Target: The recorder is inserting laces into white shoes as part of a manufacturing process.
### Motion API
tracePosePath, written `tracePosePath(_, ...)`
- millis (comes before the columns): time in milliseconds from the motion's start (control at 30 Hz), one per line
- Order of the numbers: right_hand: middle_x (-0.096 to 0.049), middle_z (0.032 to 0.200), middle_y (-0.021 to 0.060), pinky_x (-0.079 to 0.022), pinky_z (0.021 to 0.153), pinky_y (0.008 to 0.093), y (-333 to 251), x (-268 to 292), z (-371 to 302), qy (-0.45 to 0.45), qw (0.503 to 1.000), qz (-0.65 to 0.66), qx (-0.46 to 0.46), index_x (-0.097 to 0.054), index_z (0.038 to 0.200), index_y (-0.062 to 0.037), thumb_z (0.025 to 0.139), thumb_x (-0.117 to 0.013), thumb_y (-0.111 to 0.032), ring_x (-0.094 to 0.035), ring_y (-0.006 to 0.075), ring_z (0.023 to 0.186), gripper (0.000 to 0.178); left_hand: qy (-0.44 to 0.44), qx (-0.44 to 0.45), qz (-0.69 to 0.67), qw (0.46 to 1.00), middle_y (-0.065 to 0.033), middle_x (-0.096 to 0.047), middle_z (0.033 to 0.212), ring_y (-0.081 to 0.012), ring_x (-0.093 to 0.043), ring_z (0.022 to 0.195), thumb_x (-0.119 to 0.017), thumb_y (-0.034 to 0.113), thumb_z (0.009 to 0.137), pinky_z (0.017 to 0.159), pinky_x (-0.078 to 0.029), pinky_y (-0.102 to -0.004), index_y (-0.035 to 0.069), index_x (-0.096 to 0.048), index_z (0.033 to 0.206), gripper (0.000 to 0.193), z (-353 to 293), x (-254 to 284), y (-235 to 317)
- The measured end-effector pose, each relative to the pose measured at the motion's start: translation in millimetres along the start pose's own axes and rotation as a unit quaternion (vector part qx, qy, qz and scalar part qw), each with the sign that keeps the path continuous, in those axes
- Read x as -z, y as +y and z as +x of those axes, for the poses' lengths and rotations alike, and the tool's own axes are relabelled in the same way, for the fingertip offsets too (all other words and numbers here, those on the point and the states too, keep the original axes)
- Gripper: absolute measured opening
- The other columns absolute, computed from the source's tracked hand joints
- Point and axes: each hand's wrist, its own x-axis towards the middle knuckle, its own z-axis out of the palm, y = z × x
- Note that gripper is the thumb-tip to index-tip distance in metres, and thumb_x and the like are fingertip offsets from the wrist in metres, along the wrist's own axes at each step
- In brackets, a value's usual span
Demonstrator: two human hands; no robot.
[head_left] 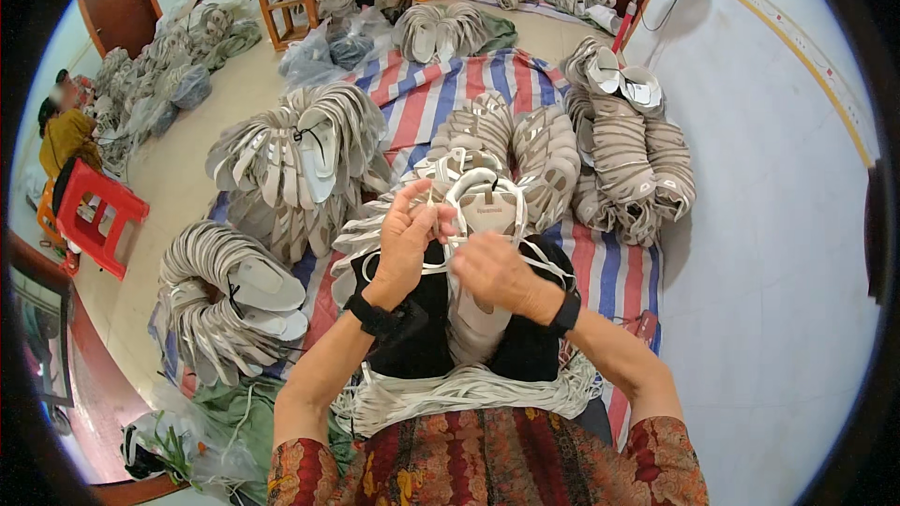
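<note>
A beige and white shoe upper [489, 211] lies across my black-clad lap, its tongue and collar pointing away from me. My left hand [408, 242] is at its left edge, thumb and forefinger pinched on a white shoelace [430, 195] whose end sticks up. Over the middle of the upper is my right hand [504, 274], its fingers curled and smeared by motion, so what they hold cannot be made out. Loose white lace loops out on both sides of the upper. A bundle of white laces [469, 395] lies across my lap, close to my body.
Bundled shoe uppers stand at left [220, 305], far left [300, 145] and right [623, 145] on a striped sheet [412, 98]. A red stool [98, 215] and a seated person [67, 136] are further left. A white wall [769, 225] runs along the right.
</note>
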Motion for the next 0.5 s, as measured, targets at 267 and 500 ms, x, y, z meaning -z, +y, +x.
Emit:
tracePosePath(267,-0.053,0.073,0.0133,-0.044,0.062,0.0395,-10,14,-23,-0.074,0.947,0.213,-0.228,-0.050,0.081,-0.0034,0.077,-0.055,-0.013,-0.055,0.0297,0.071,0.012,-0.005,0.040,-0.019,0.999,-0.0132,-0.063,0.089,-0.0151,-0.060,0.070,-0.049,0.008,0.089,0.061,-0.047,-0.0247,0.000,-0.038,0.117,0.032,-5,-3,11)
tracePosePath(500,-0.057,0.069,0.0188,-0.045,0.058,0.0418,6,28,-23,-0.116,0.915,0.085,-0.378,-0.053,0.081,0.0000,0.078,-0.059,-0.023,-0.058,0.0358,0.067,0.023,-0.052,0.007,0.131,0.990,-0.0075,-0.063,0.077,-0.0130,-0.057,0.062,-0.056,0.007,0.084,0.058,-0.045,-0.0245,0.001,-0.059,0.088,0.008,-5,-13,11)
